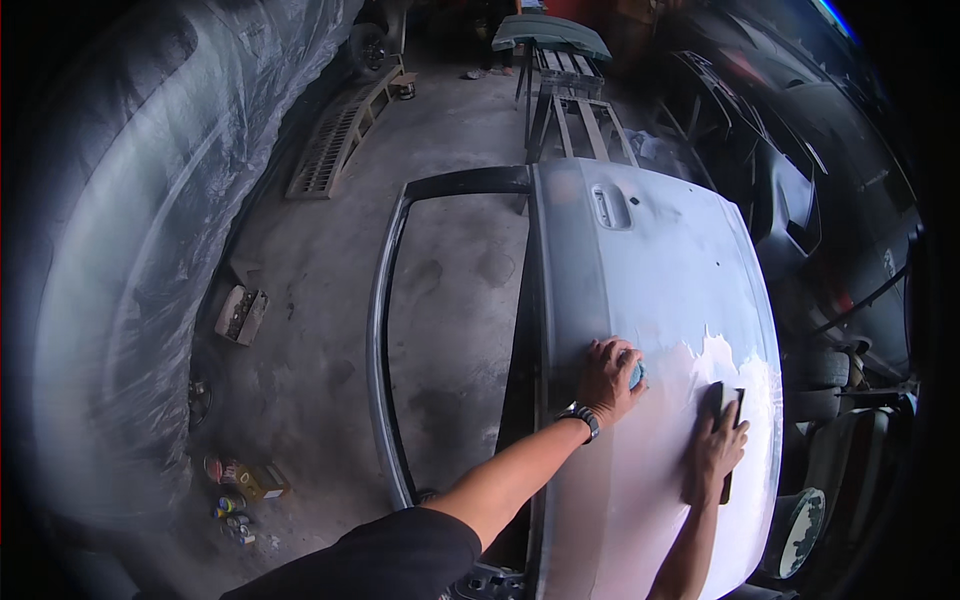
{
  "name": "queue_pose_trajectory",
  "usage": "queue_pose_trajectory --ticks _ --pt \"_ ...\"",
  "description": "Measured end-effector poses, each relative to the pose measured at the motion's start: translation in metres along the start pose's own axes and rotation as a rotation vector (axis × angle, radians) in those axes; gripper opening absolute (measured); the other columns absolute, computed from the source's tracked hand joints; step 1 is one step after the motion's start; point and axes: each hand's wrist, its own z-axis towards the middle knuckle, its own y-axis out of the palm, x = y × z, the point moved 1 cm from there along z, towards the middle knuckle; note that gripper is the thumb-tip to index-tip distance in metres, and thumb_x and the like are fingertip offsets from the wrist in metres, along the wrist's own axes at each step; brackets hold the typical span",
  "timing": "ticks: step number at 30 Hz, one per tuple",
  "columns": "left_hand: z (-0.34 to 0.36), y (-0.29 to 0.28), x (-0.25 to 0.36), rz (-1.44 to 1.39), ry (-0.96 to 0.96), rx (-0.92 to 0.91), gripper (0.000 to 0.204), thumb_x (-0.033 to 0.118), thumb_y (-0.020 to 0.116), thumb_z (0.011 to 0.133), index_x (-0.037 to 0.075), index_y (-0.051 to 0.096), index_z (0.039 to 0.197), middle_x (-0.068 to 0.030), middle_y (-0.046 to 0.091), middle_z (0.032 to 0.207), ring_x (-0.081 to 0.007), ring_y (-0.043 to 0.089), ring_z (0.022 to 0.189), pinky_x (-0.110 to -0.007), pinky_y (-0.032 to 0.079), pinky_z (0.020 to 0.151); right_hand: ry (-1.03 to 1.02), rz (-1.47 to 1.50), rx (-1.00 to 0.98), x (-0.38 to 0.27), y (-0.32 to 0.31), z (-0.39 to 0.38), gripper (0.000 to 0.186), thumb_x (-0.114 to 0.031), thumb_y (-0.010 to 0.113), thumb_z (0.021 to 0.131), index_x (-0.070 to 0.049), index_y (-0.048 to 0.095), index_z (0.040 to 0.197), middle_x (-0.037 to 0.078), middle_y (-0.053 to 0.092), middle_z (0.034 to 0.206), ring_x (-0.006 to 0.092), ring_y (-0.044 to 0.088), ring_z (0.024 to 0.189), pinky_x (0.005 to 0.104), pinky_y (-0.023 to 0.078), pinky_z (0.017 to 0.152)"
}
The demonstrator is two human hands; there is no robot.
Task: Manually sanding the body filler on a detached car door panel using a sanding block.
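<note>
A car door (640,290) lies flat in front of me, its outer skin patched in grey, white and pinkish filler and primer. My left hand (607,382), with a watch at the wrist, rests on the panel near the window edge. Its fingers curl round a small blue-green sponge (637,374), mostly hidden by the hand. Further right, my right hand (720,447) presses a long dark sanding block (733,392) against the filled area, beside a ragged white patch (716,355). Toward the far end of the door sits its handle recess (611,207).
Plastic sheeting (130,250) covers a vehicle at left. Cans and a box (262,481) stand on the floor at lower left, with a small tray (241,314) farther up. Beyond the door are metal stands (590,125) and a ramp (340,140). A bucket (800,535) is at right.
</note>
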Motion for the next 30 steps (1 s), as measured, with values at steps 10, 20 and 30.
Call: queue_pose_trajectory --ticks 10,20,30 --pt "0.003 0.013 -0.028 0.058 0.053 0.012 0.028 0.015 0.076 0.073 0.011 0.065 0.098 -0.0112 0.061 0.108 -0.034 0.057 0.105 -0.047 0.045 0.094 0.027 0.121 -0.169 -0.065 -0.026 -0.081 0.076 -0.037 0.07 0.089 -0.011 0.041 0.153 0.031 0.052 0.133 0.0477 0.054 0.119 0.0567 0.044 0.099" --pt "-0.001 0.016 0.008 0.025 0.052 -0.089 0.028 0.019 0.075 0.081 0.01 0.064 0.105 -0.0127 0.06 0.118 -0.0345 0.055 0.112 -0.047 0.045 0.098 0.22 0.021 -0.11 0.044 -0.01 0.063 0.063 -0.045 0.064 0.093 -0.011 0.051 0.145 0.024 0.056 0.127 0.0422 0.058 0.115 0.0518 0.047 0.093" --pt "0.003 0.006 -0.032 0.102 0.132 -0.034 0.031 0.018 0.077 0.078 0.009 0.064 0.105 -0.0113 0.061 0.113 -0.0326 0.057 0.109 -0.048 0.045 0.096 -0.114 0.104 -0.099 -0.074 -0.031 -0.121 0.084 -0.04 0.078 0.081 -0.009 0.044 0.151 0.019 0.053 0.119 0.0355 0.054 0.11 0.0478 0.045 0.086"
